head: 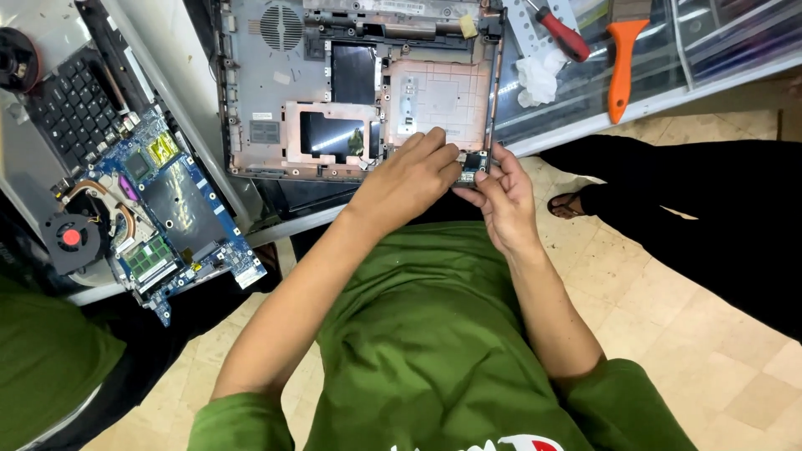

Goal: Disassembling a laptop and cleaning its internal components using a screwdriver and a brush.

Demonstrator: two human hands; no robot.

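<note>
- The person in the green shirt stands at the front edge of the worktop [585, 125], bent over an opened laptop shell [351, 92] that lies bottom up with its bays bare.
- Both hands meet at the shell's near right corner. The left hand [407, 179] pinches a small circuit board [472, 163] from above, its grip closed on it; the right hand [501, 196] steadies the same board from the side with fingertips.
- The board sits right at the shell's edge, touching it, half hidden by fingers.
- I judge the step to be working this little board at its corner seat; whether it goes in or comes out I cannot tell.
- The next move seems to call for a fine, level touch, keeping it square to the corner.
- The main board [167, 209] with its fan [71, 238] lies at the left edge, a red screwdriver [561, 33] and an orange-handled tool [622, 58] at the far right.
</note>
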